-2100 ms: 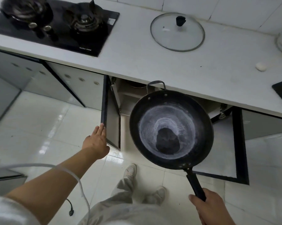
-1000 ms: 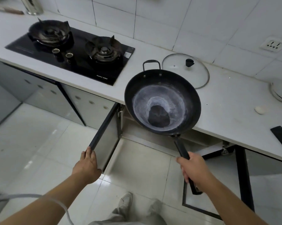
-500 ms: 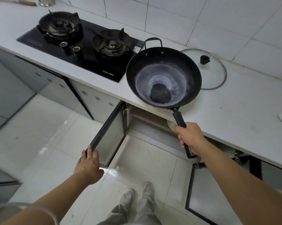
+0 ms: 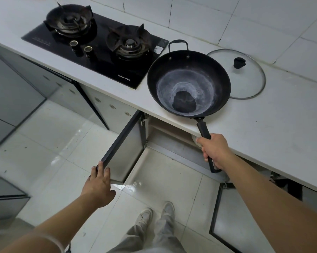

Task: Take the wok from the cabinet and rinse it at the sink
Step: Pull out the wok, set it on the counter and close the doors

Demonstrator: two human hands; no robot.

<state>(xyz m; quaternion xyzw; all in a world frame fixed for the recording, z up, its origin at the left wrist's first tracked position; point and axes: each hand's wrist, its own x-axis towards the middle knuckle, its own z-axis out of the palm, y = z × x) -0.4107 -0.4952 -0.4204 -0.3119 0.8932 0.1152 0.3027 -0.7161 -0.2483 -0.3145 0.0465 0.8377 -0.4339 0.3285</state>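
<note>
The black wok, with a pale ring worn into its bowl and a small loop handle at its far rim, sits over the white counter near its front edge, between the hob and a glass lid. My right hand grips its long black handle, which sticks out past the counter edge. My left hand rests flat with fingers spread against the outer corner of the open left cabinet door. The cabinet under the counter stands open. No sink is in view.
A black two-burner gas hob lies left of the wok. A glass lid with a black knob lies on the counter right of it. The right cabinet door also stands open above the tiled floor. My feet show below.
My right hand has carried the wok up out of the cabinet and over the counter beside the glass lid. My left hand has stayed at the left door's edge.
</note>
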